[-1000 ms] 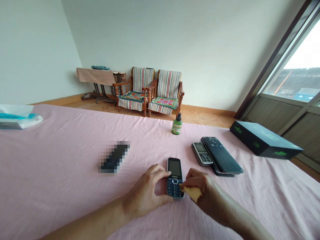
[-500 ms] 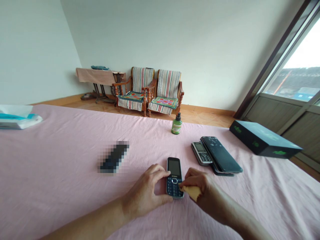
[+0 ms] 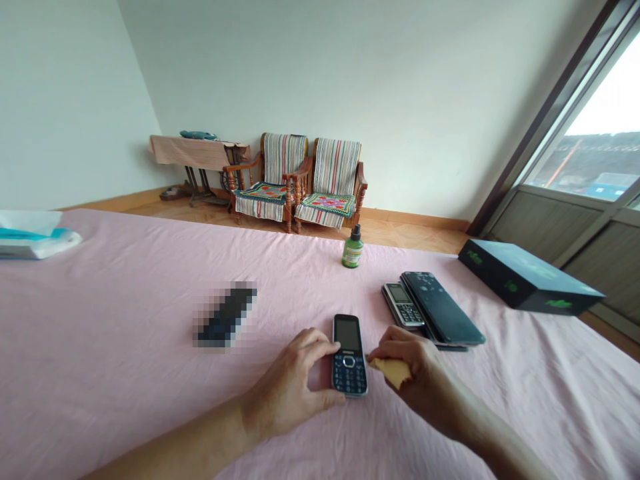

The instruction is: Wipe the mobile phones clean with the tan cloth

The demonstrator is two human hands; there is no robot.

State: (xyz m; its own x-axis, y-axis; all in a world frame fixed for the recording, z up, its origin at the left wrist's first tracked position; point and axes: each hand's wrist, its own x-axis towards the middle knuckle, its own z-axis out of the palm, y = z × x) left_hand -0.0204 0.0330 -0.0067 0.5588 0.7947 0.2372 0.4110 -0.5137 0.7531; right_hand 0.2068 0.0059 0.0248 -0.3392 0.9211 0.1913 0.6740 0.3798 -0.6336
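A dark blue keypad mobile phone (image 3: pixel 349 377) lies face up on the pink cloth (image 3: pixel 165 407), its screen pointing away from me. My left hand (image 3: pixel 305 373) grips it from the left, thumb at the bottom edge and fingertips at the side by the screen. Pinched in my right hand (image 3: pixel 415 363) is a small yellow cloth (image 3: pixel 395 372), just off the phone's right edge. Beyond that hand, a silver keypad phone (image 3: pixel 404 307) leans against a stack of dark, flat devices (image 3: pixel 443 310) that look like smartphones.
A green bottle with a black cap (image 3: pixel 353 251) stands farther back. At right sits a black box (image 3: pixel 530 277); at left, a tissue pack (image 3: pixel 40 245). A pixelated dark object (image 3: pixel 227 317) lies left of my hands. Two wooden chairs (image 3: pixel 300 177) stand by the wall.
My right hand has moved slightly right with the yellow cloth, off the phone's keys to beside its edge. My left hand keeps its hold on the phone.
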